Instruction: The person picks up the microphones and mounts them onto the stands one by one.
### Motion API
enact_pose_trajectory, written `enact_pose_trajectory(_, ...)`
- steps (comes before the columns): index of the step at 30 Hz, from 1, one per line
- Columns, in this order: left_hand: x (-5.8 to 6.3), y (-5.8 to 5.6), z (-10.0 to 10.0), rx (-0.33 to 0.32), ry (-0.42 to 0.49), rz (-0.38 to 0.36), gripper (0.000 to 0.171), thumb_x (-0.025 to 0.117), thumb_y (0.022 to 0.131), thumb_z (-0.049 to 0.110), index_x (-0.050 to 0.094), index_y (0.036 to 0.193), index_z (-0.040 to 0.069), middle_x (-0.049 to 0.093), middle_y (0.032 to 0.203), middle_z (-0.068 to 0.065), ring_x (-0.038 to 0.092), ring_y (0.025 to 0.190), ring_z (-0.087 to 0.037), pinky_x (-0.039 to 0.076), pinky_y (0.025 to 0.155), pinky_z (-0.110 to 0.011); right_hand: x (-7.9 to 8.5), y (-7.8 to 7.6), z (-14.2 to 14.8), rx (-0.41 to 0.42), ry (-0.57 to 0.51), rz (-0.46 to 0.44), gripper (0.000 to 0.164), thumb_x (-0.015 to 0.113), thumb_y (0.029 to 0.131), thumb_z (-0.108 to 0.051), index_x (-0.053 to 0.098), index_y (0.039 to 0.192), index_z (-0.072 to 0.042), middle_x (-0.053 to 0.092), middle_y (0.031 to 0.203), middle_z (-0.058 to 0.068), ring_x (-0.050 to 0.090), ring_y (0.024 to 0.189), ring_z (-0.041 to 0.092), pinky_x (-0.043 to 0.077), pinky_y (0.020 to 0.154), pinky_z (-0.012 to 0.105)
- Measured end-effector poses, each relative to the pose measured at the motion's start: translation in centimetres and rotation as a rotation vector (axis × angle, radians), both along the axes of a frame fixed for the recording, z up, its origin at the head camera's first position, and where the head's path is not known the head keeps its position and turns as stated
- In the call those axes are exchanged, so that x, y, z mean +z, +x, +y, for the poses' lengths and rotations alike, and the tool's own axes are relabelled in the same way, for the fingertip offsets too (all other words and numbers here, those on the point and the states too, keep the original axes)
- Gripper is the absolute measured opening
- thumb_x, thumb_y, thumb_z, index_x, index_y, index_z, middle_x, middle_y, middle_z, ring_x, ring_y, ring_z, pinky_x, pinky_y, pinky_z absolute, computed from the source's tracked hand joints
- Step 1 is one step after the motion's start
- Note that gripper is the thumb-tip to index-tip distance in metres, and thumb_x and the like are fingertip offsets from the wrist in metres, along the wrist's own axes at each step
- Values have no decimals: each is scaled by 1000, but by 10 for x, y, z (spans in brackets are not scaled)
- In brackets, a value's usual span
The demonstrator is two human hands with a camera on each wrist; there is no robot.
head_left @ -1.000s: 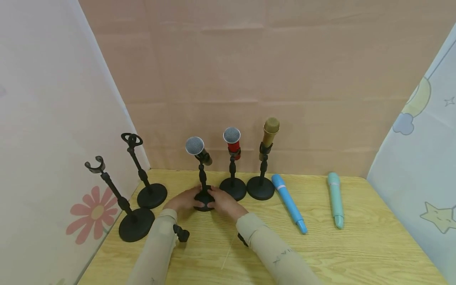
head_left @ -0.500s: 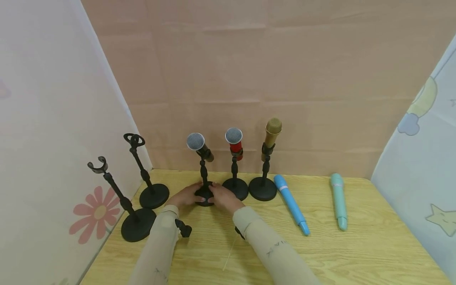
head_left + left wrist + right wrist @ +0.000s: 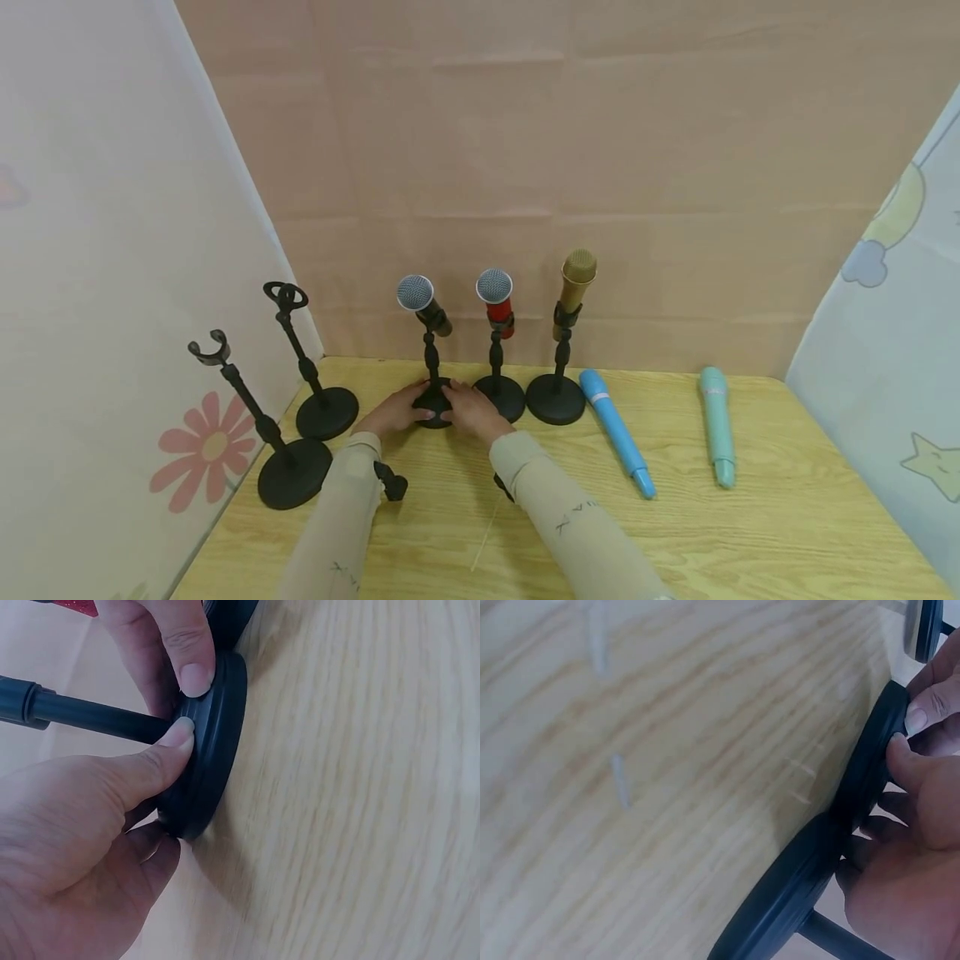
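Note:
A black microphone stand (image 3: 431,358) carries a microphone with a silver mesh head (image 3: 416,293), tilted toward the left. My left hand (image 3: 396,411) grips the left side of its round base (image 3: 217,735), thumb on top and fingers curled by the edge. From the other side my right hand (image 3: 474,411) holds the same base, its thumb (image 3: 904,761) over the rim. To the right stands a second stand base (image 3: 780,892), its rim right at the held one in the right wrist view. It bears a red microphone (image 3: 498,310) with a silver head.
A gold microphone (image 3: 576,287) sits on a third stand farther right. Two bare stands, one with a C-shaped clip (image 3: 210,350) and one with a ring-like top (image 3: 286,294), are at the left. A blue microphone (image 3: 618,433) and a mint one (image 3: 718,425) lie on the wooden table.
Both hands have slid the stand with its silver-headed microphone a little back toward the rear wall, level with the other two. The head view has shifted slightly.

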State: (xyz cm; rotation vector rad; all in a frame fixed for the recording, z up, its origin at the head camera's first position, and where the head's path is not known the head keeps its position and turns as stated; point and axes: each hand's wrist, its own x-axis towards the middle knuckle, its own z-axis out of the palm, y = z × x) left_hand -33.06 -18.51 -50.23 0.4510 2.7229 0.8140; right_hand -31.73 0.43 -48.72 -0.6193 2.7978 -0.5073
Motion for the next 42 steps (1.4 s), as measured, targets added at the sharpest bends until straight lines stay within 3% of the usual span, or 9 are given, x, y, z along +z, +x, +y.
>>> enact_pose_trajectory(8,-3,2,3,38,2,42,67,59,104,23,28,158,-2,23,163,-28,27,149,-44,27,119,-58,-7,3,0,-19,33,121,56,57,104,-35,46,152,-8,38,160,11,37,147,28,32,120,43)
enact_pose_trajectory(14,-8,10,5,50,-29,102,66,58,104,26,30,157,-4,29,161,-26,32,147,-43,30,118,-56,-7,10,5,-44,-19,128,50,57,105,-33,52,147,-7,45,156,11,43,143,28,34,119,42)
enact_pose_trajectory(21,4,38,11,107,-72,101,71,63,102,28,31,155,-8,29,160,-29,33,145,-47,33,116,-58,4,24,26,-40,-180,88,45,59,104,-29,56,145,-11,55,147,11,53,134,30,47,108,46)
enact_pose_trajectory(25,13,52,16,127,-113,130,70,66,100,31,37,154,-4,33,159,-28,35,144,-48,36,113,-60,16,33,46,-18,-215,117,44,60,103,-27,57,143,-9,56,146,13,53,133,32,46,107,48)
enact_pose_trajectory(37,35,98,7,141,-147,213,72,69,98,31,38,153,-5,37,156,-29,37,140,-52,40,109,-61,38,57,111,-95,-168,74,53,67,100,-26,52,147,-6,51,149,17,50,135,38,43,109,53)
enact_pose_trajectory(42,43,115,-3,177,-145,220,72,70,97,31,39,152,-5,39,155,-30,39,139,-51,40,108,-62,40,61,137,-134,-152,114,55,67,99,-24,51,147,-2,52,147,22,50,133,43,43,108,57)
